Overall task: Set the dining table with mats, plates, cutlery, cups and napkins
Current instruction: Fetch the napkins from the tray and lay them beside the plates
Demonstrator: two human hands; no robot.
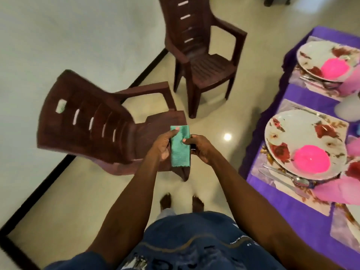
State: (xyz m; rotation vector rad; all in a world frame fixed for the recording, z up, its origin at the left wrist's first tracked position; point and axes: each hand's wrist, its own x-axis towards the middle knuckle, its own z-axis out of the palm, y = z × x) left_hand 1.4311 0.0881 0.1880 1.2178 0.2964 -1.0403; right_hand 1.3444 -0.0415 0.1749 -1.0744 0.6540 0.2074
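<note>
Napkin: I hold a folded green ribbed cloth napkin (180,146) in front of my body, over the floor, its long axis running near to far.
Left hand: my left hand (162,146) grips the napkin's left edge, thumb on top near the far corner.
Right hand: my right hand (200,148) pinches the right edge about midway; it is the hand nearer the table.
Where the table lies: the purple-clothed dining table (288,217) is to my right, well apart from the napkin, so the coming move is a turn and reach rightwards.
Near setting: a white floral plate (303,141) on a pale floral mat (261,172), with what looks like a bright pink bowl or cup (311,160) upside down on it, though blur leaves me unsure; a steel spoon (301,181) beside the plate's near rim; a pink napkin (339,190) just right of that.
Far setting: a second floral plate (319,53) carrying another pink round thing.
Chairs: two brown plastic armchairs (93,123) stand left of and beyond my hands.
Judgement: this green napkin probably belongs at a place further along that lacks one.
</note>
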